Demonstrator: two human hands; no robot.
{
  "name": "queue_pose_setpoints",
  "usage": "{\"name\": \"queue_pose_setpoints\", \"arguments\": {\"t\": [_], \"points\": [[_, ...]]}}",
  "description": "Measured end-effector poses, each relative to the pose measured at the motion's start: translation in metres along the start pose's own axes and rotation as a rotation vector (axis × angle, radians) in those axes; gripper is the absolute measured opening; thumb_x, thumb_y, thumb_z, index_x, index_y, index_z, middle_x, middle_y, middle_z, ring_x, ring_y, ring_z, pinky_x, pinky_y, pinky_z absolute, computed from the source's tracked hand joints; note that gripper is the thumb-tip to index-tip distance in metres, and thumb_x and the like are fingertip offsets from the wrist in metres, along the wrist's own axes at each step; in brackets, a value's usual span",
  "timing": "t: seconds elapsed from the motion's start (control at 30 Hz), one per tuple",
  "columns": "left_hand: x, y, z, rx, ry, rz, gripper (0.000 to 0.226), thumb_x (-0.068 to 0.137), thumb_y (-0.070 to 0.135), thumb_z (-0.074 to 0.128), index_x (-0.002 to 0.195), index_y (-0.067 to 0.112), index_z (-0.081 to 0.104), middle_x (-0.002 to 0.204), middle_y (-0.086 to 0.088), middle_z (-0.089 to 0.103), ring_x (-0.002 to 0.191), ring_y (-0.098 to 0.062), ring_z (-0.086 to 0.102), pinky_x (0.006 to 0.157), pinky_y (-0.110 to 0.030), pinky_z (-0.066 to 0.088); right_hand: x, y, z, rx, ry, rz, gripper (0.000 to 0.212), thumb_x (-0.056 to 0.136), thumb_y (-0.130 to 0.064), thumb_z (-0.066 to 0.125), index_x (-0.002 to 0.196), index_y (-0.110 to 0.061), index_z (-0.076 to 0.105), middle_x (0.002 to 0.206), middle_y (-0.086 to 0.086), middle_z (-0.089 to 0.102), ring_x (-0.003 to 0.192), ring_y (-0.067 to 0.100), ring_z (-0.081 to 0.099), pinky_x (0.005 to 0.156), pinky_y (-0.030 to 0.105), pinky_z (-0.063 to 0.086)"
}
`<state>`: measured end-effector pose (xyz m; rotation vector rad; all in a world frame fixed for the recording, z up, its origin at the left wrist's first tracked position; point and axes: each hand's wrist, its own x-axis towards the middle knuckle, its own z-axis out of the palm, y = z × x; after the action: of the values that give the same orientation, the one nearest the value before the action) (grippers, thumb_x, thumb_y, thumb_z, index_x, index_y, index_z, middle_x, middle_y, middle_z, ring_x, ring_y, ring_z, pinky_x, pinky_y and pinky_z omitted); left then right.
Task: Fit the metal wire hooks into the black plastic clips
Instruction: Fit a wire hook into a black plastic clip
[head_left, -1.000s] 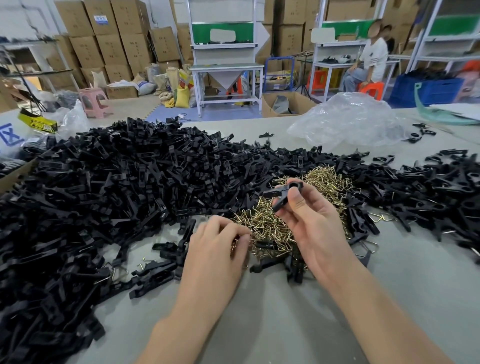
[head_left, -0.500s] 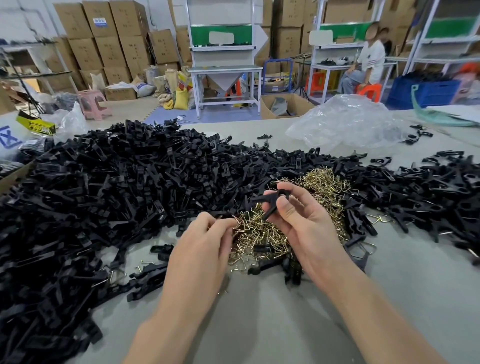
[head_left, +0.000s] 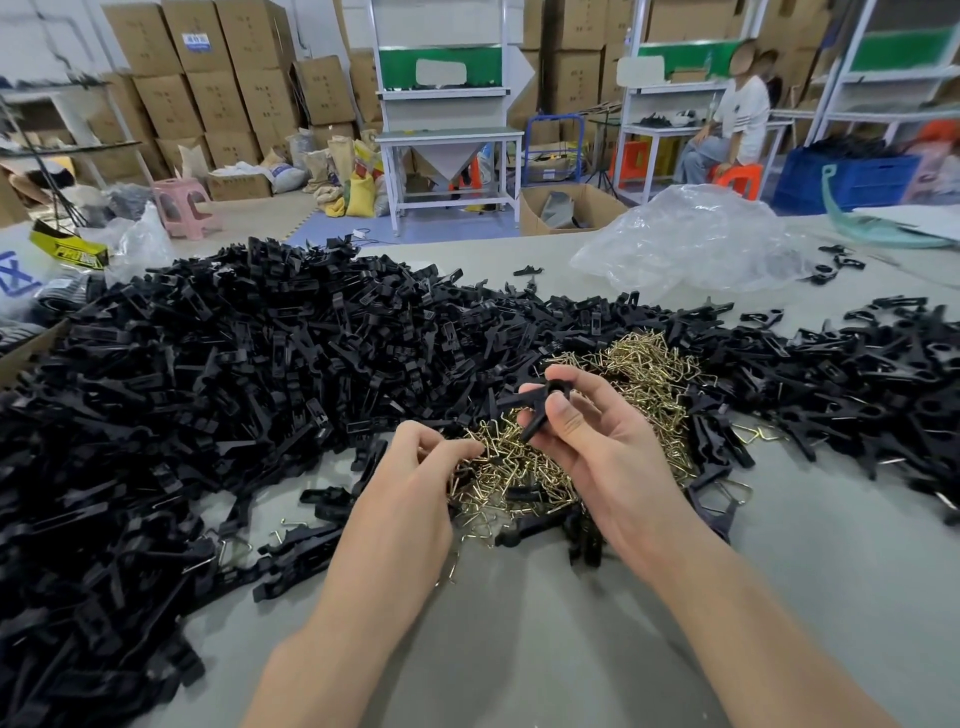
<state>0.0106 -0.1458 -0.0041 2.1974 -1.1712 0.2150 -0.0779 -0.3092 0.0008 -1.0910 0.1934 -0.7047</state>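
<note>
A heap of brass-coloured wire hooks (head_left: 639, 374) lies in the middle of the grey table (head_left: 519, 649). My right hand (head_left: 592, 452) holds one black plastic clip (head_left: 535, 402) between thumb and fingers, just above the hooks. My left hand (head_left: 410, 499) pinches a wire hook (head_left: 488, 441) at the near edge of the heap, close to the clip's lower end. A huge pile of black plastic clips (head_left: 208, 389) covers the left half of the table. More clips (head_left: 857, 384) spread along the right.
A crumpled clear plastic bag (head_left: 691, 239) lies at the table's far right. A few clips with hooks fitted (head_left: 727, 493) lie right of my hands. Beyond the table stand cardboard boxes, white workbenches (head_left: 447, 135) and a seated person (head_left: 727, 130).
My left hand has risen from the hook heap with a hook pinched in its fingertips and moved towards the clip. My right hand has lowered the clip slightly towards it.
</note>
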Motion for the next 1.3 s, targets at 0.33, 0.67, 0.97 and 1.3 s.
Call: {"name": "queue_pose_setpoints", "arguments": {"t": [0.33,0.67,0.97,1.3], "points": [[0.003,-0.002,0.002,-0.062,0.117,0.060,0.027,0.100,0.012,0.054,0.120,0.023,0.069,0.106,0.020,0.054,0.094,-0.005,0.054,0.080,-0.020,0.046,-0.001,-0.001,0.001,-0.014,-0.013,0.002,0.020,0.084,-0.018,0.067,0.099,-0.028,0.077,0.097,0.004,0.075,0.090,0.021,0.072,0.081,0.026,0.057],[0.004,-0.003,0.000,-0.100,0.122,0.134,0.034,0.099,0.033,0.044,0.127,0.032,0.064,0.102,0.027,0.063,0.103,-0.001,0.053,0.087,-0.019,0.045,-0.002,-0.001,0.001,-0.041,-0.023,-0.002,0.021,0.084,-0.021,0.067,0.103,-0.027,0.075,0.094,0.003,0.074,0.091,0.021,0.071,0.081,0.027,0.057],[0.009,0.006,0.000,-0.697,0.267,-0.265,0.022,0.096,0.022,0.066,0.103,0.041,0.074,0.095,0.018,0.073,0.087,-0.001,0.068,0.077,-0.008,0.047,-0.002,0.000,0.001,-0.015,-0.074,-0.014,0.024,0.084,-0.013,0.066,0.106,-0.020,0.071,0.106,0.005,0.076,0.097,0.021,0.072,0.087,0.027,0.057],[0.013,0.007,0.005,-1.169,0.155,-0.548,0.011,0.089,0.014,0.073,0.091,0.023,0.078,0.081,-0.001,0.075,0.067,-0.010,0.064,0.068,-0.018,0.057,-0.009,0.001,0.008,-0.353,-0.205,-0.078,0.026,0.091,-0.005,0.070,0.106,-0.027,0.070,0.115,-0.001,0.075,0.101,0.015,0.071,0.090,0.023,0.054]]}}
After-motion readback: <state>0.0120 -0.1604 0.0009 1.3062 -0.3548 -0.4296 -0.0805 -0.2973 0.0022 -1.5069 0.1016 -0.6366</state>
